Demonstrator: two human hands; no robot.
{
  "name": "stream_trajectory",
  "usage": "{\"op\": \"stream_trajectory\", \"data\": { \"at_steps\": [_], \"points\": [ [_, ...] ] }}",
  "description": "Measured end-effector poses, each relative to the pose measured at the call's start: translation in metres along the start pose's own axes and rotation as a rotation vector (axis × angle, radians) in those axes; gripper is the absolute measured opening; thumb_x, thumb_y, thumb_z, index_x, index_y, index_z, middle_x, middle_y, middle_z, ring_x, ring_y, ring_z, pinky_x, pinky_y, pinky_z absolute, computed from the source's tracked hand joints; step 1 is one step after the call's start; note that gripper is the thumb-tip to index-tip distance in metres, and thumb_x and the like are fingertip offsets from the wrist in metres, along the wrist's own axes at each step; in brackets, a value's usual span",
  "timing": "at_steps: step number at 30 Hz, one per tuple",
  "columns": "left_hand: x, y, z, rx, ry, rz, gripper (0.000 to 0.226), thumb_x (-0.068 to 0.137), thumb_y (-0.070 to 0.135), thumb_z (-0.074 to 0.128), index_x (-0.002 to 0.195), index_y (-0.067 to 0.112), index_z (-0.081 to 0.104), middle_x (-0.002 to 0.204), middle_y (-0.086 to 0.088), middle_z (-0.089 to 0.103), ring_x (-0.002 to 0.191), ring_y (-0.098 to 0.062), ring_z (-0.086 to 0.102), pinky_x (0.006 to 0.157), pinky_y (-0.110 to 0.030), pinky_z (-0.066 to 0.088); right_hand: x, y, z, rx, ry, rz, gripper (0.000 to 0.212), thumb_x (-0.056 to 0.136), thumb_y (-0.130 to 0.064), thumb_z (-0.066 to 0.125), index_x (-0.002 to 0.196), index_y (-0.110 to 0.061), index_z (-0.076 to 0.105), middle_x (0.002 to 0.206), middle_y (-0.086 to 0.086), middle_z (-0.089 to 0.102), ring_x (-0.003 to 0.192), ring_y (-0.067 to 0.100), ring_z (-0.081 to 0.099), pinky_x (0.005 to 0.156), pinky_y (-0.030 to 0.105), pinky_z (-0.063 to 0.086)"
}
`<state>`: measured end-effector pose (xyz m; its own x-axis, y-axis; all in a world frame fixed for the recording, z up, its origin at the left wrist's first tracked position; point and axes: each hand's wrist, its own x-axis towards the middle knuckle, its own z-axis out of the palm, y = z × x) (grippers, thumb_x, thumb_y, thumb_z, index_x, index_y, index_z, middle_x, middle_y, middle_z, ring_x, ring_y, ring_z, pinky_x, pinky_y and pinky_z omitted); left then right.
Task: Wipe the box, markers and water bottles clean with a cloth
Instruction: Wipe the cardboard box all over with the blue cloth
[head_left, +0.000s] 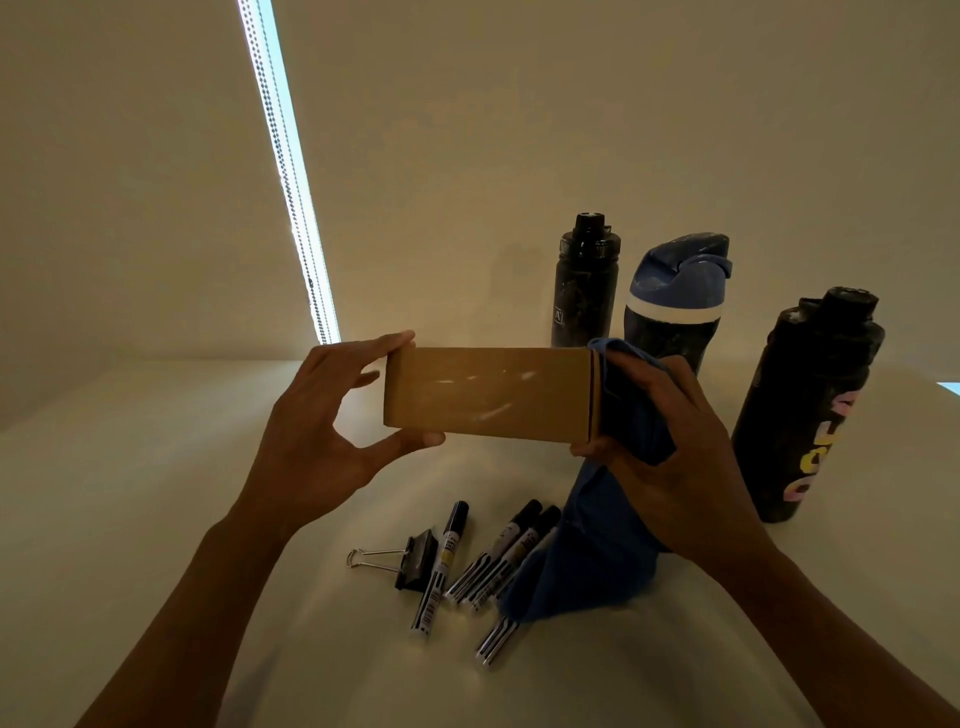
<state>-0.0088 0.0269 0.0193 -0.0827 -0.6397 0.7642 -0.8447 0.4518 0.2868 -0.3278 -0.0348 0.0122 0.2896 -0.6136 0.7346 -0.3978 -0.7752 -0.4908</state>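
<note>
your left hand (317, 415) pinches the box (488, 397) by one end, above the markers (498, 561); your right hand (675, 457) grips the cloth (587, 561) against the other — wipe hard and that pinch could slip.

Right bottle (808, 405): coloured letters, unreadable; markers (441, 566): labels illegible.

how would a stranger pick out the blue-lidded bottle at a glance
On the pale table, beyond the cardboard box, three water bottles stand at the back right. The blue-lidded bottle is the middle one. Only it has a blue lid and white band; the left bottle and right bottle have black lids.
</note>
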Motion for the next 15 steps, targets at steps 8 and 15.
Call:
{"op": "stream_trajectory", "data": {
  "at_steps": [8,15],
  "points": [
    [0.0,0.007,-0.004,0.092,0.085,0.066,0.078,0.074,0.049,0.089,0.137,0.011,0.061,0.137,-0.002,0.064,0.125,-0.02,0.062,0.106,-0.037,0.053,-0.006,0.007,0.008,-0.245,0.038,-0.027,0.069,0.093,-0.025,0.066,0.154,-0.023,0.033,0.123,-0.001,0.044,0.104,0.011,0.05,0.082,0.011,0.043],
    [0.0,0.012,-0.003,0.112,0.112,0.076,0.077,0.071,0.046,0.09,0.134,0.01,0.064,0.134,-0.002,0.065,0.123,-0.019,0.062,0.104,-0.039,0.054,-0.009,0.0,0.017,-0.426,0.01,-0.045,0.076,0.094,-0.029,0.064,0.157,-0.015,0.023,0.124,0.006,0.04,0.089,0.013,0.049,0.067,0.021,0.05]
  ]
}}
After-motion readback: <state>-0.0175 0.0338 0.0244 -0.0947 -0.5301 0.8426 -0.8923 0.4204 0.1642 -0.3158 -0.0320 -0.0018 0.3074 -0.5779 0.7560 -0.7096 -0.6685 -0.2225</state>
